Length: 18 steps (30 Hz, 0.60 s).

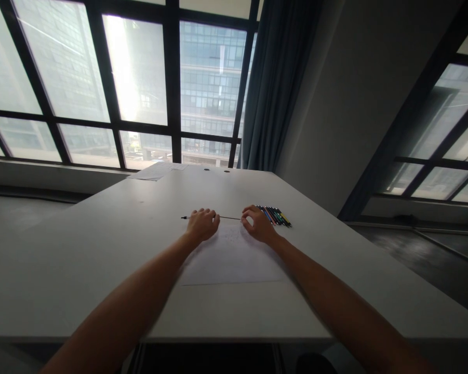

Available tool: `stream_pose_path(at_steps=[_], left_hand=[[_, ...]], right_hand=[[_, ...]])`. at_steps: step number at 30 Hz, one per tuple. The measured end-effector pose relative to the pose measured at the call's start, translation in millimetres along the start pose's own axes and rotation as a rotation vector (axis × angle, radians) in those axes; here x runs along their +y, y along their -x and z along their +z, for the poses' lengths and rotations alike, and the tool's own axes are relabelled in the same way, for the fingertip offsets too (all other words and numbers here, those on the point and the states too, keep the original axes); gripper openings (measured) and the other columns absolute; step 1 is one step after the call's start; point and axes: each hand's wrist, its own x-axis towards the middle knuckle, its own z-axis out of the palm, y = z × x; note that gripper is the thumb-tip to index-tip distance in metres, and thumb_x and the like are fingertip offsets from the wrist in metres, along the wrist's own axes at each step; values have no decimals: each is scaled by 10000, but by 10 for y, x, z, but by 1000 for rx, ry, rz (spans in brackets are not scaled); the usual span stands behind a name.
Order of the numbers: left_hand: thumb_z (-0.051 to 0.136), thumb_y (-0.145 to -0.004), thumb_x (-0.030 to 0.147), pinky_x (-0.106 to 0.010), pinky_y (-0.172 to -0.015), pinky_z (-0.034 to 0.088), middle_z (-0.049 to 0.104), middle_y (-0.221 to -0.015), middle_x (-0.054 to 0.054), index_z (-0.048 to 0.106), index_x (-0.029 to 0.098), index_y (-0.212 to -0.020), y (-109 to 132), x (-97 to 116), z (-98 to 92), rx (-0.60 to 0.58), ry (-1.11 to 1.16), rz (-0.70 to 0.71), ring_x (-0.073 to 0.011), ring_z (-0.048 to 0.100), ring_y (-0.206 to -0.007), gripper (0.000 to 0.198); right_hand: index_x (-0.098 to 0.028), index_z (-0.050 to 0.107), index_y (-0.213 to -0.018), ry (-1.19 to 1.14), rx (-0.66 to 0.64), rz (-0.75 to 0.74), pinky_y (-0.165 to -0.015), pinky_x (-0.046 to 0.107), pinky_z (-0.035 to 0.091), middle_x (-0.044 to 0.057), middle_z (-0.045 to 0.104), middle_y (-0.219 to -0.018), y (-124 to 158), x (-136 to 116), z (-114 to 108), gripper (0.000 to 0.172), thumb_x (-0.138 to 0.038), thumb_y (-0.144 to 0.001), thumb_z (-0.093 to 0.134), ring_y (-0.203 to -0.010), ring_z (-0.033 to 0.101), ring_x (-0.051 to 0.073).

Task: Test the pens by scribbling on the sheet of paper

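My left hand [202, 224] is closed over a pen, its fingers curled down near the top of a white sheet of paper [234, 265]. The pen's dark end [184, 217] sticks out to the left of that hand. Between my hands runs a thin dark rod [230, 217], like a pen refill; whether it joins the pen under my fingers is hidden. My right hand [258, 224] pinches the rod's right end between thumb and forefinger. Faint marks [232, 235] show on the paper's upper part. Just beyond my right hand lies a row of coloured pens [276, 215].
The white table [101, 280] reaches toward the window wall. More paper [151, 171] lies at its far left corner, and two dark round holes [226, 171] sit near the far edge. A blue curtain [276, 83] hangs behind.
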Motion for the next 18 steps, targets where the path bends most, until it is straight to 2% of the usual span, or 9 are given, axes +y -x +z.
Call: stream_pose_path(at_steps=[3,6,13,18], left_hand=[[301,-938,272,-374,-851,421,680,-1008,-103,652,152,-983,-32,-94,-3,-39,-20,-119,-236,598,-968,373],[349,-902,247,-383,-874,417,669,-1065,-107,642,158,-1067,-48,-136,21,-68,-10,-134,-246,580,-1018,348],[385,-859,172,-408,-916,398,642,-1156,-97,585,196,-1232,-36,-88,56,-105,40,-4,-260,540,-1089,423],[434,-811,96,-387,-923,390,641,-1178,-64,504,275,-1325,-31,-133,105,-186,60,149,-240,533,-1090,549]], right_hand=[[-171,600,-753,116,9,102,-880,338,403,75,601,-975,28,151,7,92,-191,-821,540,-934,550,197],[-165,619,-750,235,-23,179,-887,329,376,72,610,-986,58,187,71,105,-197,-818,545,-952,537,197],[-166,674,-766,358,-188,224,-856,322,352,77,618,-1016,81,123,141,120,-222,-808,576,-968,521,202],[-170,685,-779,370,-118,228,-878,321,341,67,630,-1004,59,173,59,167,-232,-838,541,-970,524,195]])
